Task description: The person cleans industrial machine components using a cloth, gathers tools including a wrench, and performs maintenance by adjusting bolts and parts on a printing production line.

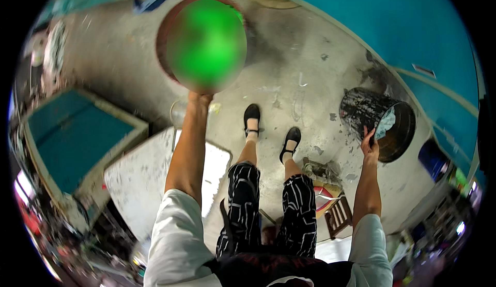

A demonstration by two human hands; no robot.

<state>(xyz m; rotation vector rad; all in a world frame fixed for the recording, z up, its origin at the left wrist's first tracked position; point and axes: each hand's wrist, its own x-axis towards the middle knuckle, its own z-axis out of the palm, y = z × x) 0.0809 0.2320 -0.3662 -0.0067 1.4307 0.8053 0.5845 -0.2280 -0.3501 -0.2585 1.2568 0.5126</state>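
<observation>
Bucket (363, 107), black and paint-spattered, is the landmark here: it is tipped, its mouth turned to the right and toward the person; whether it touches the floor, I cannot tell. Around it spreads the grey concrete floor (279, 82), scuffed and stained. Beyond the bucket and to its right lies a broad turquoise surface (398, 23) with a pale edge. Well to the bucket's left is a white panel (139, 186) dotted with dark specks, and farther left again a turquoise-topped block (77, 132) with a worn, pale border. Also left of the bucket, but farther from the person, is a round reddish-brown basin (163, 44), its inside bright green and blurred. The left hand (201, 96) meets the basin's near edge; its fingers are lost in the blur, so I cannot tell how they stand. Nearer the person than the bucket is a slatted brown wooden piece (338, 217). Just right of the bucket sits a blue container (433, 159). The right hand (369, 141) grasps the bucket's rim, next to a light-blue cloth (386, 123) hanging over it.
</observation>
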